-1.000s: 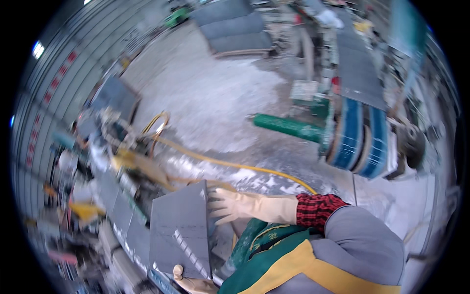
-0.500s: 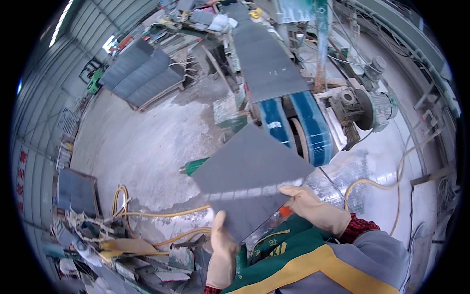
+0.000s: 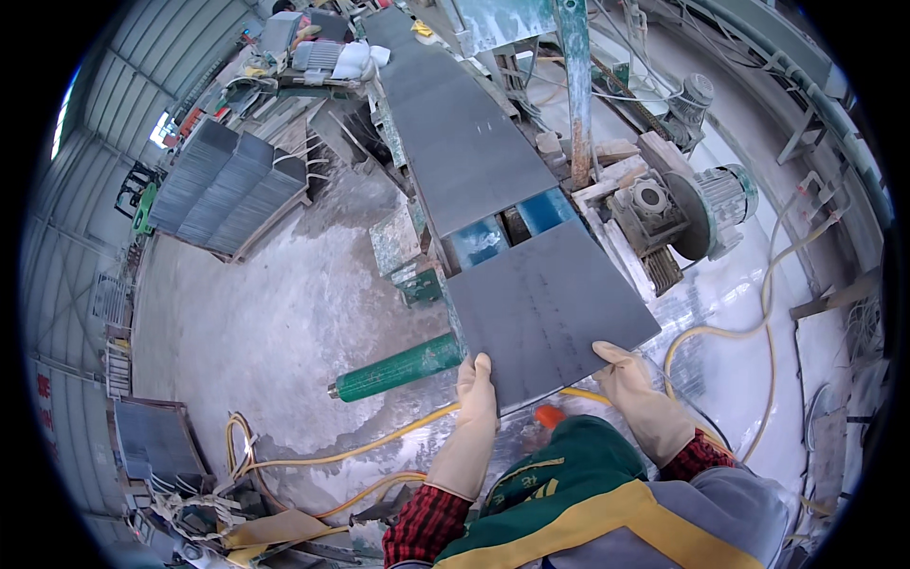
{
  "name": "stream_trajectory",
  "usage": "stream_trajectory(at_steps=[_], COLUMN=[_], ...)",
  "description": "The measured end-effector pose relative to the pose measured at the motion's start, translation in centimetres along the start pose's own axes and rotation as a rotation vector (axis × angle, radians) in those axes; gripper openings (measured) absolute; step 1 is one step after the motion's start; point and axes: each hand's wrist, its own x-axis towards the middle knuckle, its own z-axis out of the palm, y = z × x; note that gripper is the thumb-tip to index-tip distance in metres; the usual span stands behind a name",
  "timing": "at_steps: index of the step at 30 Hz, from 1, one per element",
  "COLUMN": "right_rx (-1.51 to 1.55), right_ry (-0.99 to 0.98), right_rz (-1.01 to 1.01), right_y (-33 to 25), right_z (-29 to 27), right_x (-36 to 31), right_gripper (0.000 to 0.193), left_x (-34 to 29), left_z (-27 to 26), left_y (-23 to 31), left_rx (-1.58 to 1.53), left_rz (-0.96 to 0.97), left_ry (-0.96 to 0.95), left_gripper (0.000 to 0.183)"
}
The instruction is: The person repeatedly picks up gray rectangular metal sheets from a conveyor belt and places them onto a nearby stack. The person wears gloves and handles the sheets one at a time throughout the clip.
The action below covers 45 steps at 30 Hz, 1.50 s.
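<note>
A flat dark grey slab point(image 3: 550, 308) lies nearly level over the near end of the conveyor, hiding part of its blue belts point(image 3: 482, 240). My left hand point(image 3: 471, 417), in a cream rubber glove, grips the slab's near left corner with the thumb on top. On the near right edge, my gloved right hand point(image 3: 640, 398) also has its thumb over the slab; the fingers beneath are hidden. Just beyond lies a second grey slab point(image 3: 464, 152) on the conveyor, with a gap showing the belts between the two.
A green roller point(image 3: 398, 367) sticks out left of the conveyor's end. On the right are a motor with gearbox point(image 3: 725, 204) and a rusty post point(image 3: 576, 95). Yellow hose point(image 3: 360, 444) crosses the wet floor. Stacked slabs point(image 3: 223, 190) stand at far left, scrap pieces point(image 3: 275, 531) at near left.
The slab has gone from tilted in front of my body to nearly level over the conveyor's end, covering much of the blue belts. Both hands have moved with it, and the view has shifted.
</note>
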Motion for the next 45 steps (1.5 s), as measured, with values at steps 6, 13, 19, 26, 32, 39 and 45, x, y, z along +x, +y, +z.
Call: stream_trajectory(at_steps=[6,13,19,26,32,39,45], right_rx=[0.088,-0.217,-0.734,-0.495,0.24,0.023,-0.369], right_ry=[0.051,0.078,0.032,0.036,0.084,-0.083,-0.286], right_rz=[0.002,-0.074,-0.31,-0.226,0.14,0.452,0.529], right_y=[1.0,-0.3,0.0,0.5,-0.7,-2.8,-8.8], right_z=[0.6,2.8,3.2,3.0,4.7,2.8,2.5], right_x=[2.4,4.8,6.4,9.5,10.9,11.6,12.9], right_gripper=[0.026,0.024,0.025,0.025,0.023,0.041,0.062], left_x=[3.8,6.1,8.3,10.6,12.3,7.7,-0.9], left_z=[-0.7,1.7,1.8,1.9,1.2,-4.7,-16.7], left_y=[-0.3,3.0,3.8,3.8,4.1,7.9,1.1], left_rx=[-0.037,0.014,0.003,0.024,0.116,0.498,0.252], left_rz=[-0.065,-0.187,-0.224,-0.202,-0.13,-0.16,-0.229], left_ry=[-0.081,0.018,0.003,-0.005,-0.111,-0.225,-0.001], left_gripper=[0.04,0.039,0.036,0.037,0.039,0.045,0.049])
